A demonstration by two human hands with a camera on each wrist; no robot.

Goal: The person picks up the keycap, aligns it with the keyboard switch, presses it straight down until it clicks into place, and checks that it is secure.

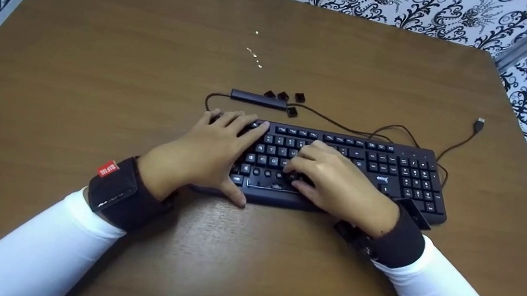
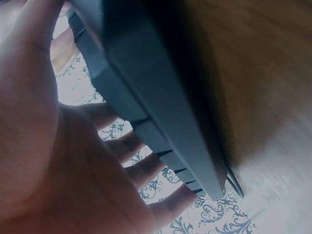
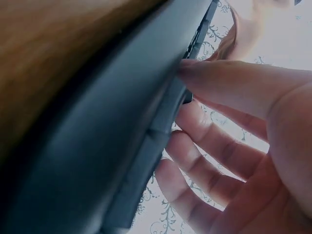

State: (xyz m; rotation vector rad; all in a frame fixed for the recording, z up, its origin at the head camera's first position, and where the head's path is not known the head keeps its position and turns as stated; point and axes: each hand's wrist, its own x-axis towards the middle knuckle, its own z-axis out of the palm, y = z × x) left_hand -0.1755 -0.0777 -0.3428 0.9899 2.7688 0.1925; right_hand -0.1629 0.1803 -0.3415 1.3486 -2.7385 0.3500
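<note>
The left hand lies flat on the left end of the keyboard, fingers straight and spread, thumb on the front edge. The right hand has its fingers curled down onto the middle keys just above the space bar; whether it pinches a key I cannot tell. The keyboard sits mid-tabletop, its long axis running from 9 toward 3 o'clock.

A risk, as I judge it: a keycap levered too hard could snap its clip or spring away, and the smooth wood-grain tabletop would let it skid. If the steadying left hand slackens, the light plastic body could slide.

The keyboard is matte black plastic, low and rectangular. At 12 o'clock lie loose keycaps, small black squares, beside a slim black bar. A thin cable curls to a USB plug at 2 o'clock.
</note>
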